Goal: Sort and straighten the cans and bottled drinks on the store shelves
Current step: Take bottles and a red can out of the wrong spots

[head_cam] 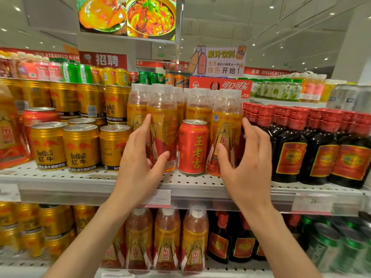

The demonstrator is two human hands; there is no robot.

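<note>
Red can stands between bottles under each hand's fingers

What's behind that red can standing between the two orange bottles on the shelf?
Directly behind the red can stands another orange bottle; its clear neck and the top of its label rise above the can. Its lower half is covered by the can, so anything farther back cannot be seen.

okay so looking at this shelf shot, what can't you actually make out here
Head view only:
- Price tags on the shelf edge: blurred; the middle one sits behind the left hand.
- Orange bottle label: partly covered by that hand.
- Right hand: whether it touches the neighbouring bottle is unclear.
- Lower-shelf gold cans: motion-blurred.
- Green cans, bottom right: blurred and cut off by the frame edge.
</note>
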